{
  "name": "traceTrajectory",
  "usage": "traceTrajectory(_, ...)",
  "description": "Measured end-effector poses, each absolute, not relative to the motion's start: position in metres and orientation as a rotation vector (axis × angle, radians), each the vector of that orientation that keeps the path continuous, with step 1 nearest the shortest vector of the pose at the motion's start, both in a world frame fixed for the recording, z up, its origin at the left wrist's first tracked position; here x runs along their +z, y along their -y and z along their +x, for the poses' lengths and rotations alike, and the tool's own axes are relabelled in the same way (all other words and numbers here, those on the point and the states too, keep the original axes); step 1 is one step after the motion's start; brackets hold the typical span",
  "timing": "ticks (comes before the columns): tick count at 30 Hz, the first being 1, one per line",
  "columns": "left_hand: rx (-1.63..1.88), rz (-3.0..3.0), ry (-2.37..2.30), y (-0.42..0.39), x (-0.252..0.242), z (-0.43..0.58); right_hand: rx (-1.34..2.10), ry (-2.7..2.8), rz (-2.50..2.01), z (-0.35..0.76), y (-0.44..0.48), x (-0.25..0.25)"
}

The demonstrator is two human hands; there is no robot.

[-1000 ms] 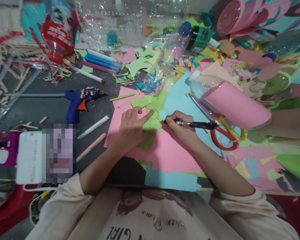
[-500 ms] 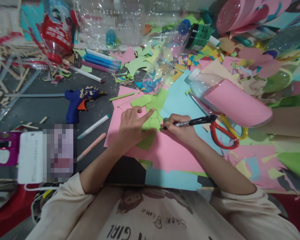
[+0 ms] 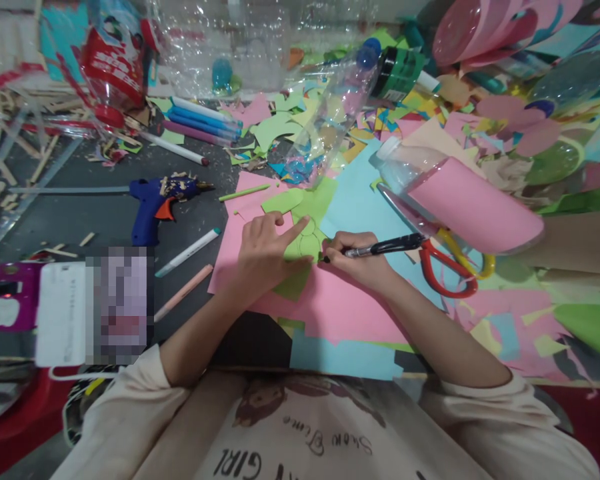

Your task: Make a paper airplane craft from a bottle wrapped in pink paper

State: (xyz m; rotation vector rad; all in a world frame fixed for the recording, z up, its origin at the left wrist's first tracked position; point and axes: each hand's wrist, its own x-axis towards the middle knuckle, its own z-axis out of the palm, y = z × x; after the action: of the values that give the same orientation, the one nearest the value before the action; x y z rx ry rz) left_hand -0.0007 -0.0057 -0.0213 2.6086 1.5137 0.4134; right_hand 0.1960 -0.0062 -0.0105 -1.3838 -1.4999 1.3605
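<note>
My right hand (image 3: 356, 257) is closed round a black pen (image 3: 390, 245), its tip at the right edge of a piece of green paper (image 3: 310, 208). Rounded outlines are drawn on that paper. My left hand (image 3: 267, 250) lies on the green paper with thumb and index finger spread on either side of the drawing. Under both hands is a sheet of pink paper (image 3: 350, 310). A thin green strip (image 3: 244, 193) rests on the pink sheet above my left hand.
A blue glue gun (image 3: 150, 207) and several markers (image 3: 187, 253) lie to the left. On the right are red-and-yellow scissors (image 3: 450, 270) and a plastic bottle wrapped in pink paper (image 3: 480, 203). Paper scraps (image 3: 275, 127) and clear bottles cover the back.
The pen's rear end has shifted slightly left and down, its tip staying near the green paper's edge. My left hand has not moved.
</note>
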Motion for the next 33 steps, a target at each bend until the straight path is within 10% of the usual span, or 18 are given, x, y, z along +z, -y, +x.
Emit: traceTrajectory(33, 0.339, 2.642, -0.949, 0.005, -0.006, -0.001, 1.316, 0.973, -1.277, 0.203, -0.007, -0.007)
